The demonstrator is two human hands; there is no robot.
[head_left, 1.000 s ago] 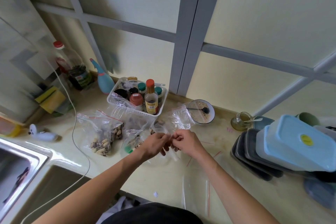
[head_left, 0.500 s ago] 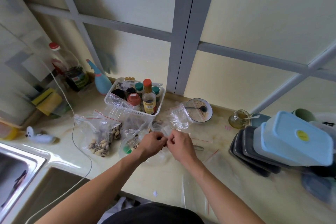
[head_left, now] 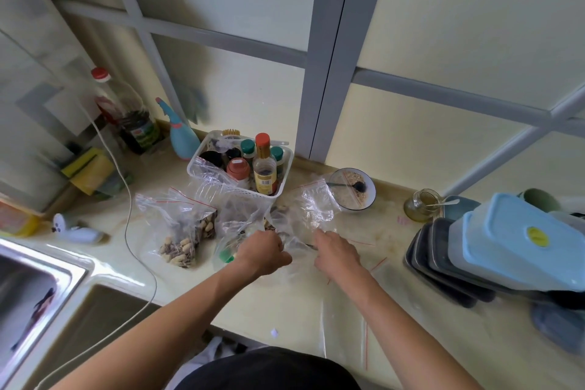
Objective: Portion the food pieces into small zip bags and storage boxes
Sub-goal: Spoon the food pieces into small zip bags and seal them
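Observation:
My left hand (head_left: 264,250) and my right hand (head_left: 335,250) each pinch the top of a small clear zip bag (head_left: 297,239) on the yellow counter, a short gap between them. Just behind it lies a crumpled zip bag (head_left: 313,203) with a red seal line. To the left a zip bag of nuts (head_left: 185,237) stands by itself. Empty zip bags (head_left: 364,320) lie flat near the counter's front. At the right is a stack of storage boxes (head_left: 452,260) topped by a light-blue lidded one (head_left: 519,241).
A white basket of sauce bottles (head_left: 240,168) stands behind the bags. A bowl with oats and a spoon (head_left: 353,188) and a small glass jar (head_left: 422,204) sit near the wall. A steel sink (head_left: 34,288) is at the left, crossed by a white cable (head_left: 129,199).
My hands have moved apart along the top of the small bag; a second ago they were touching. The view has shifted slightly.

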